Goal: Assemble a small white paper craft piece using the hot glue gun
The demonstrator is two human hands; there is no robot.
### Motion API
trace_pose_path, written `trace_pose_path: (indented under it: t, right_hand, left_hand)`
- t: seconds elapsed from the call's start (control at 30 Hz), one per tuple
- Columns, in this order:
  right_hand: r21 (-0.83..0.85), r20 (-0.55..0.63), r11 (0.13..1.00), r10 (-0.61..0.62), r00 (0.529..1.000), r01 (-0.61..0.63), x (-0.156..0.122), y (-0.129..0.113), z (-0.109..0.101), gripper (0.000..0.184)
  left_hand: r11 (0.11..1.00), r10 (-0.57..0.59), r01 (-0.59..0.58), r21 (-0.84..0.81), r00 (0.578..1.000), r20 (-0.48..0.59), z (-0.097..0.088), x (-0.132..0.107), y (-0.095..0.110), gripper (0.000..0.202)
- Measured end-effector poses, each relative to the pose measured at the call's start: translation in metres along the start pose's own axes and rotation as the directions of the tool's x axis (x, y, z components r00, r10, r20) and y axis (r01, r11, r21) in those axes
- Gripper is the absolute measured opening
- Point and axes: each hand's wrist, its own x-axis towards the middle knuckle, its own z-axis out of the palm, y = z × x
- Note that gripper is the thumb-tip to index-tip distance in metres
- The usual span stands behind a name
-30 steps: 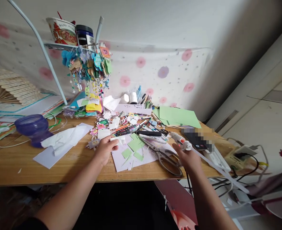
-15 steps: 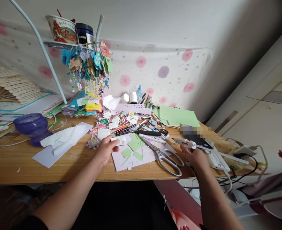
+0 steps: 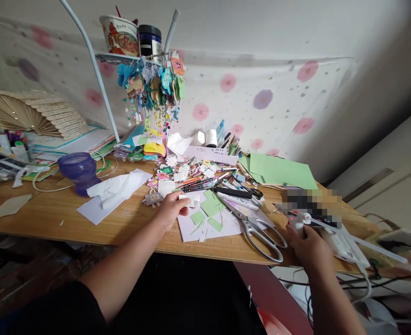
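My left hand [image 3: 172, 210] is closed, pinching a small white piece, apparently paper or card [image 3: 192, 200], over the left part of a pale sheet [image 3: 190, 234]. In my right hand [image 3: 310, 244] is a white hot glue gun [image 3: 299, 219] with a small red light. Its nozzle points left, and a long translucent glue stick [image 3: 362, 242] sticks out behind. Between my hands lie large grey-handled scissors [image 3: 261, 236], blades partly on the sheet. Small green paper pieces [image 3: 210, 206] are scattered on that sheet. My right fingers are partly hidden behind the glue gun.
Pens [image 3: 205, 183] and small decorated pieces crowd the desk's middle. Green paper [image 3: 282, 170] lies at the back right, near a partly blurred phone [image 3: 326, 218]. At left are a purple cup [image 3: 79, 174] and crumpled tissue [image 3: 113, 190]. Cables [image 3: 366, 284] run along the right edge.
The view has turned left, so the desk appears shifted right. My right hand with the glue gun has moved slightly right and nearer. My left hand still pinches the white piece.
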Motion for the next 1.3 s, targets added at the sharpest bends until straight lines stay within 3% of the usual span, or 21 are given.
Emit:
trace_pose_path:
  t: [0.2, 0.3, 0.37, 0.43, 0.5, 0.57, 0.6, 0.63, 0.7, 0.8, 0.93, 1.3]
  right_hand:
    - [-0.010, 0.049, 0.999, 0.039, 0.998, -0.039, 0.015, -0.002, -0.001, 0.041]
    - [0.011, 0.033, 0.999, 0.038, 0.999, -0.038, 0.007, -0.001, -0.008, 0.044]
    - [0.045, -0.166, 0.997, 0.062, 0.984, -0.055, -0.010, -0.002, -0.013, 0.043]
    - [0.098, -0.445, 0.994, 0.086, 0.891, -0.047, -0.034, -0.010, -0.016, 0.040]
    - [0.143, -0.596, 0.986, 0.015, 0.803, 0.088, -0.058, -0.028, -0.015, 0.034]
    - [0.211, -0.612, 0.904, -0.175, 0.771, 0.372, -0.077, -0.057, -0.009, 0.024]
    - [0.267, -0.540, 0.799, -0.338, 0.770, 0.538, -0.083, -0.074, -0.004, 0.017]
    - [0.337, -0.465, 0.665, -0.498, 0.732, 0.667, -0.086, -0.093, 0.001, 0.013]
    - [0.487, -0.370, 0.456, -0.665, 0.649, 0.745, -0.085, -0.129, 0.011, 0.016]
    - [0.588, -0.347, 0.298, -0.746, 0.568, 0.752, -0.074, -0.168, 0.023, 0.023]
    - [0.597, -0.401, 0.186, -0.773, 0.491, 0.780, -0.066, -0.184, 0.030, 0.032]
    - [0.600, -0.415, 0.114, -0.802, 0.430, 0.792, -0.068, -0.176, 0.037, 0.029]
  left_hand:
    - [1.000, 0.000, -0.001, 0.016, 1.000, 0.023, 0.000, 0.000, 0.002, 0.020]
    - [1.000, -0.003, 0.003, 0.022, 1.000, 0.029, 0.000, 0.000, 0.001, 0.019]
    - [1.000, -0.004, 0.003, 0.024, 1.000, 0.030, 0.001, 0.001, 0.000, 0.019]
    - [1.000, -0.011, 0.010, 0.021, 0.999, 0.030, 0.002, 0.000, 0.000, 0.019]
    - [1.000, -0.025, 0.024, 0.011, 0.999, 0.040, 0.003, 0.000, 0.000, 0.020]
    - [0.999, -0.043, 0.043, -0.004, 0.997, 0.066, 0.004, -0.001, 0.001, 0.021]
    - [0.999, -0.053, 0.054, -0.010, 0.995, 0.080, 0.004, -0.001, 0.001, 0.022]
    - [0.998, -0.062, 0.064, -0.014, 0.994, 0.094, 0.004, -0.001, 0.001, 0.021]
    - [0.997, -0.076, 0.078, -0.014, 0.991, 0.113, 0.003, -0.001, 0.001, 0.020]
    - [0.996, -0.090, 0.091, -0.004, 0.986, 0.144, 0.001, -0.001, 0.000, 0.018]
    - [0.993, -0.118, 0.119, 0.005, 0.979, 0.168, 0.000, -0.003, 0.002, 0.015]
    - [0.987, -0.143, 0.125, 0.098, 0.968, 0.207, 0.001, -0.003, 0.000, 0.010]
